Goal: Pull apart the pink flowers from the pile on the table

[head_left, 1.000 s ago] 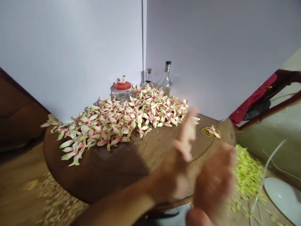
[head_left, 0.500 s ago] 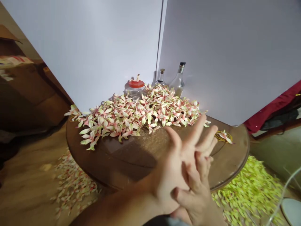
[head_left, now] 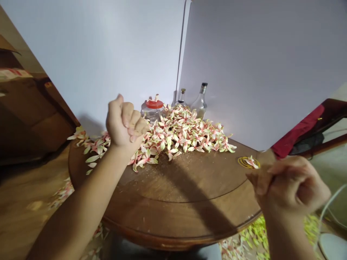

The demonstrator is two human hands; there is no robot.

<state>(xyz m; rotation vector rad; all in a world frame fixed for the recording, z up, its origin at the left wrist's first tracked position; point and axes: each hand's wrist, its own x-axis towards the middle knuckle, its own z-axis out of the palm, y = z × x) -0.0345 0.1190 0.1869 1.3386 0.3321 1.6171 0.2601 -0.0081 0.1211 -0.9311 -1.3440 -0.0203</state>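
Note:
My left hand point(head_left: 126, 121) is raised over the left part of a flower heap, its fingers curled into a fist with nothing visible in it. On the right, my right hand point(head_left: 292, 182) is also curled closed, slightly blurred, above the table's right edge. I see no object in it. Pink-and-white flower pieces point(head_left: 187, 131) lie heaped at the back of the round wooden table point(head_left: 168, 216). Yellow rubber bands point(head_left: 243, 162), with one flower piece point(head_left: 252, 162) on them, lie just left of my right hand.
Behind the heap stand a red-lidded clear jar point(head_left: 154, 104), a small corked bottle point(head_left: 182, 97) and a taller glass bottle point(head_left: 200, 101). White panels point(head_left: 121, 47) close off the back. Yellow-green pieces point(head_left: 255, 234) cover the floor at right; cardboard boxes point(head_left: 24, 108) stand at left.
My hands were together over the table, one spread open with the other against it. They have moved apart to left and right, and both have closed. The view has shifted slightly.

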